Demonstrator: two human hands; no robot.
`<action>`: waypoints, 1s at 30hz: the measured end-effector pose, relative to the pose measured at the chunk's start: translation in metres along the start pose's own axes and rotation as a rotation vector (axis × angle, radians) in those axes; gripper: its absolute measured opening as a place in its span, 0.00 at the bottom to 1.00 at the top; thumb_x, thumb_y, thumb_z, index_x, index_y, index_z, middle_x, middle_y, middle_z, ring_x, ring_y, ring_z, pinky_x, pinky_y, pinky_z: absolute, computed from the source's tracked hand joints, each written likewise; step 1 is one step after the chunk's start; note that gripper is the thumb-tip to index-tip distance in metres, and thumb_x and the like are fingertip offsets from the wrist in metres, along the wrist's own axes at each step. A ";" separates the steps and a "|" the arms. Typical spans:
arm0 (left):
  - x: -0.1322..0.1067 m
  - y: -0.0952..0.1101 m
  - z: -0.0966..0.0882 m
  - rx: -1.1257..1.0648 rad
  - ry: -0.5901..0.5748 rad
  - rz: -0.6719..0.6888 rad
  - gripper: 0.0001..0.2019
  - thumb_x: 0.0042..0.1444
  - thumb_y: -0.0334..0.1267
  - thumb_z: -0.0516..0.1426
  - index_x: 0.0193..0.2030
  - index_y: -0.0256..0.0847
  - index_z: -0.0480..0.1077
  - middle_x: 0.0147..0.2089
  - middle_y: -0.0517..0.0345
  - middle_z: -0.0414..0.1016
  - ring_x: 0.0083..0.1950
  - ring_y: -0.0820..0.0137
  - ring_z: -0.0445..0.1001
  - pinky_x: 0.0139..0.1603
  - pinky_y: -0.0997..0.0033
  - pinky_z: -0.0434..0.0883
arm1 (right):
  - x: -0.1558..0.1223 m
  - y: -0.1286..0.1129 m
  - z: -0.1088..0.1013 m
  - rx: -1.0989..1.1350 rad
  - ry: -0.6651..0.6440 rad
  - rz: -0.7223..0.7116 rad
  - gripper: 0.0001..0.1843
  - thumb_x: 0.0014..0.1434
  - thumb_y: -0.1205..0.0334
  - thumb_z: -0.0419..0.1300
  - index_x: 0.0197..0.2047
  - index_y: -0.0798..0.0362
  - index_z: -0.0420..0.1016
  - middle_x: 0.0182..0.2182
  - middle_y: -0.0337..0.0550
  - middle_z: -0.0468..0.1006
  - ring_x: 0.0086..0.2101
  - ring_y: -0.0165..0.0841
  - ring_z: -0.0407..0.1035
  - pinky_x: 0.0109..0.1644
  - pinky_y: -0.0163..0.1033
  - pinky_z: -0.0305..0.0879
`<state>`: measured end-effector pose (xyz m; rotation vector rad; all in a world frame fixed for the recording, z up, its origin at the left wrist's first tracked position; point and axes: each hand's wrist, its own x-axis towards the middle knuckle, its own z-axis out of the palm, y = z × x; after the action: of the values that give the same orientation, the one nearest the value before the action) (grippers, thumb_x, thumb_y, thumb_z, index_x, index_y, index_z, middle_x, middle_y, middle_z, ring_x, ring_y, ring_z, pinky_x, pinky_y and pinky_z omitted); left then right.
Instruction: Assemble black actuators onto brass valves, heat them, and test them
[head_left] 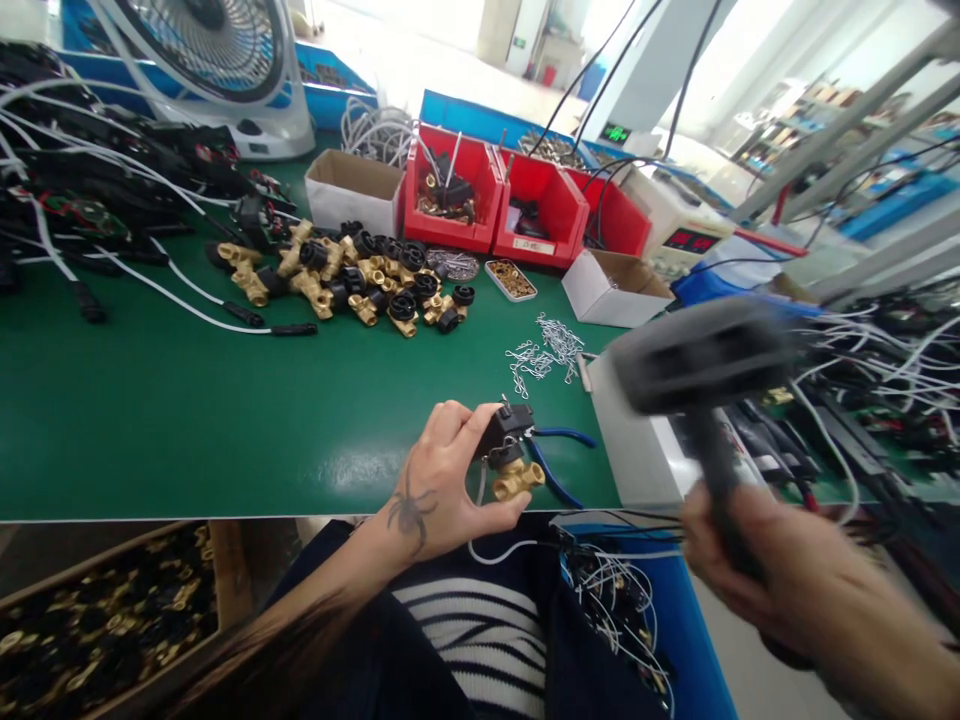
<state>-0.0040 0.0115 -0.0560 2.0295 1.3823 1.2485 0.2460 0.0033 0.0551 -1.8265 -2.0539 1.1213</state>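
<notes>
Near the bench's front edge, my left hand (442, 480) grips a brass valve fitting (517, 481) joined to a black housing (493, 432), with a white cable hanging from it. A metal clip shows where the black part meets the brass. Just behind and right of it lie blue-handled pliers (566, 436). Raised at the right, my right hand (757, 550) is closed round the handle of a dark grey tool (705, 355) with a broad head. Motion blurs the tool, and its exact kind is unclear. Small metal spring clips (551, 350) lie loose on the green bench (187, 420).
Brass fittings with black caps (360, 270) are piled behind my left hand. Red bins (454, 195), a small tray of brass pieces (511, 280) and a white carton (615, 287) stand farther back. Below the bench are a blue crate (694, 620) and a box of fittings (232, 570).
</notes>
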 end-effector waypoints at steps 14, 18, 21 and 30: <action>0.000 0.003 0.001 -0.061 -0.008 -0.097 0.35 0.48 0.42 0.65 0.62 0.39 0.59 0.46 0.52 0.65 0.47 0.62 0.67 0.47 0.59 0.73 | 0.014 -0.008 0.014 0.065 -0.119 -0.076 0.26 0.60 0.36 0.55 0.26 0.51 0.67 0.19 0.34 0.60 0.19 0.27 0.55 0.21 0.33 0.53; -0.004 0.008 0.005 -0.215 0.031 -0.156 0.30 0.48 0.38 0.66 0.56 0.43 0.59 0.52 0.52 0.65 0.53 0.63 0.68 0.51 0.59 0.74 | 0.032 -0.023 0.019 0.111 0.031 -0.190 0.17 0.57 0.47 0.64 0.43 0.50 0.75 0.25 0.35 0.67 0.25 0.29 0.62 0.28 0.34 0.60; -0.004 0.010 0.008 -0.240 0.031 -0.163 0.22 0.47 0.36 0.66 0.46 0.43 0.61 0.51 0.53 0.65 0.53 0.62 0.68 0.52 0.57 0.74 | 0.051 -0.030 0.029 0.131 -0.030 -0.238 0.19 0.53 0.52 0.67 0.46 0.50 0.75 0.23 0.31 0.62 0.23 0.27 0.58 0.27 0.33 0.57; -0.003 0.013 0.006 -0.201 0.032 -0.186 0.20 0.45 0.38 0.67 0.44 0.43 0.65 0.47 0.54 0.67 0.52 0.58 0.71 0.52 0.50 0.74 | 0.072 -0.023 0.035 0.122 -0.210 -0.340 0.26 0.52 0.55 0.69 0.53 0.53 0.75 0.26 0.33 0.66 0.26 0.28 0.60 0.29 0.32 0.62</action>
<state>0.0076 0.0038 -0.0518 1.7128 1.3660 1.2860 0.1913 0.0556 0.0203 -1.2869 -2.2415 1.3472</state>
